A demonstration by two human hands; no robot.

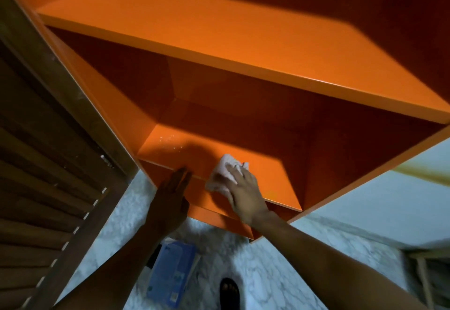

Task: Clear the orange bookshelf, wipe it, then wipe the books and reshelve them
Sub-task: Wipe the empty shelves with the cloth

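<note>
Down on lower shelf (255, 175) of orange bookshelf (219, 42) | right hand (243, 192) pressing cloth (222, 173) flat — wiping | left hand (174, 188) open, bracing shelf edge | books (170, 275) parked on floor — probably awaiting wipe

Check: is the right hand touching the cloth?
Touching. Head view shows the right hand pressed flat on the white cloth on the lower shelf.

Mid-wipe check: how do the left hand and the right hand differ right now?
The right hand presses a white cloth onto the lower shelf; the left hand holds nothing. The right hand is on top of the shelf board, the left hand lies flat at its front edge. The left hand is in shadow, the right hand lit. Both have straight fingers.
</note>
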